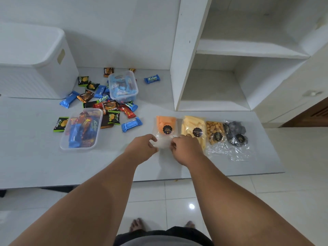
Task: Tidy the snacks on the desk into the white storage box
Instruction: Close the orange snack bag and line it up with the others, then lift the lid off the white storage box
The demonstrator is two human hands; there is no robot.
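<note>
I see the pale grey flat bench filling the middle of my view, its near edge running from 9 o'clock across to 3 o'clock. At 1 o'clock stands a white built-in open shelf unit with bare compartments stacked one above another. Past it, at 3 o'clock, there is a cream cabinet front with a small pale knob, and a brown slatted wooden panel just beside it. Below the bench, from 4 to 7 o'clock, lies a glossy white tiled floor with one bright reflected light spot.
</note>
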